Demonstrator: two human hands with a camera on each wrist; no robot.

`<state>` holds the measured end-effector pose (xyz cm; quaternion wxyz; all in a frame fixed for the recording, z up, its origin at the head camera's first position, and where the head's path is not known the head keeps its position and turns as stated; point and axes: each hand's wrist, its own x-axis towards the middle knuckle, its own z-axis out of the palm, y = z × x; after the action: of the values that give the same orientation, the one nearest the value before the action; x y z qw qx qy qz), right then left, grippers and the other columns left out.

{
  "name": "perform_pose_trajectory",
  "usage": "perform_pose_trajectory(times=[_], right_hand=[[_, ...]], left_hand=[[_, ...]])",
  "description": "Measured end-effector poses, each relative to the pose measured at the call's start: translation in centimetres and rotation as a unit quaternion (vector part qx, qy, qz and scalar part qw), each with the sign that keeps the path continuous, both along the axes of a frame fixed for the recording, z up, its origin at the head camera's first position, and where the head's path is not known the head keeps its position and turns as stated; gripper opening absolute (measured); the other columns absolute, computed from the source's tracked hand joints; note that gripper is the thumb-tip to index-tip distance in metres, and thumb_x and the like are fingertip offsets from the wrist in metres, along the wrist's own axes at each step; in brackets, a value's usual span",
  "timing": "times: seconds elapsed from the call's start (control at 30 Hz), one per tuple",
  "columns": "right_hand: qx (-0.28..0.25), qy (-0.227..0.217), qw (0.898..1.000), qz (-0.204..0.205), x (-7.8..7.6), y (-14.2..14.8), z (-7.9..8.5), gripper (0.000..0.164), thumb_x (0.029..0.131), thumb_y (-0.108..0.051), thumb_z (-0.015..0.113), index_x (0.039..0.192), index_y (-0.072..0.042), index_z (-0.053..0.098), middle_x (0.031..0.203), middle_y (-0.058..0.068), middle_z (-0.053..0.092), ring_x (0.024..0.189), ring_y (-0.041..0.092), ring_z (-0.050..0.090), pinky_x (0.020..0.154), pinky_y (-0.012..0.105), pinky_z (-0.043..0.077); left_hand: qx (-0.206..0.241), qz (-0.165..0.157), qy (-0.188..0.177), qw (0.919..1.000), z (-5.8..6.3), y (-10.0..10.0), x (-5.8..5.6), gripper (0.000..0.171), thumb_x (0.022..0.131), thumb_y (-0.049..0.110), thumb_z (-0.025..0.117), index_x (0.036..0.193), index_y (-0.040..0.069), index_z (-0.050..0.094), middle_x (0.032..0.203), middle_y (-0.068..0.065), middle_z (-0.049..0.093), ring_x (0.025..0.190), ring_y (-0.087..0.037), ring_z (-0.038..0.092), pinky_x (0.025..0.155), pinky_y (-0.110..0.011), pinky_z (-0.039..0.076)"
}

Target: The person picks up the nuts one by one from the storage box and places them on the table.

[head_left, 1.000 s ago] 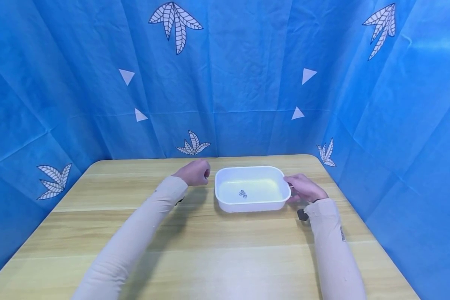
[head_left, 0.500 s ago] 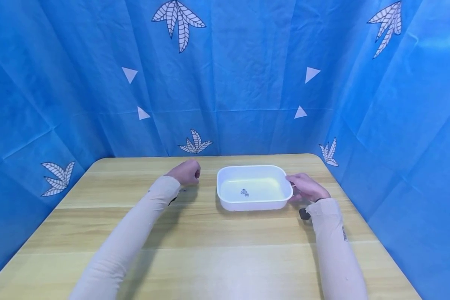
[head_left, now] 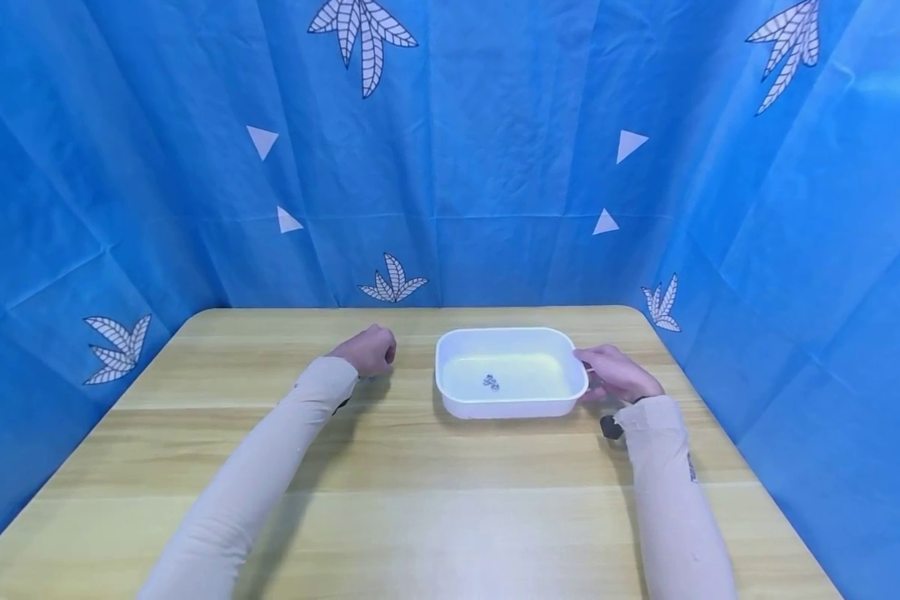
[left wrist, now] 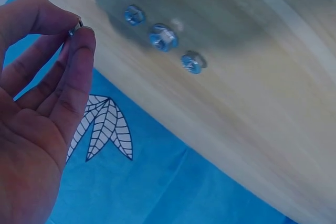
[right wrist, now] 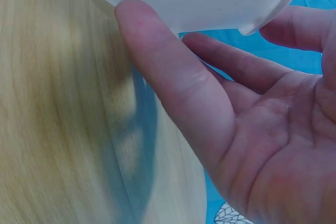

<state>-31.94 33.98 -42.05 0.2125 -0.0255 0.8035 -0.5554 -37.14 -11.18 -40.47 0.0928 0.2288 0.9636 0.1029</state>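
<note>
My left hand [head_left: 367, 350] is over the back of the table, left of a white plastic tray [head_left: 513, 408]. Its thumb and index finger pinch a small metal piece [left wrist: 77, 27], mostly hidden by the fingertips. Close to it, three silvery flange nuts [left wrist: 164, 37] lie on the wood in the left wrist view; the head view does not show them. Several similar small metal pieces [head_left: 491, 382] sit together on the tray's floor. At the tray's right end, my right hand [head_left: 617, 372] grips it, with digits at the rim and against the outer wall [right wrist: 205, 3].
A pale wooden table [head_left: 450, 500] carries everything. Blue cloth [head_left: 510, 167] with leaf prints hangs just behind its back edge and along both sides.
My left hand has moved left, away from the tray. The right hand stays at the tray's right end. The head view has shifted slightly.
</note>
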Motion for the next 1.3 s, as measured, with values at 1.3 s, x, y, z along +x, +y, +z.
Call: perform_pose_trajectory(times=[1.3], right_hand=[[0.021,-0.004,1.000,-0.001,-0.2,-0.2,0.2,0.053,0.112,-0.032,0.036,0.147,0.007,0.048,0.124,0.015,0.063,0.102,0.018,0.065,0.089,0.035,0.061]], left_hand=[[-0.017,0.005,0.006,0.9998,-1.2,-0.9,0.8,0.008,0.093,0.006,0.070,0.091,0.011,0.075,0.088,-0.003,0.072,0.080,-0.018,0.064,0.078,-0.035,0.057]])
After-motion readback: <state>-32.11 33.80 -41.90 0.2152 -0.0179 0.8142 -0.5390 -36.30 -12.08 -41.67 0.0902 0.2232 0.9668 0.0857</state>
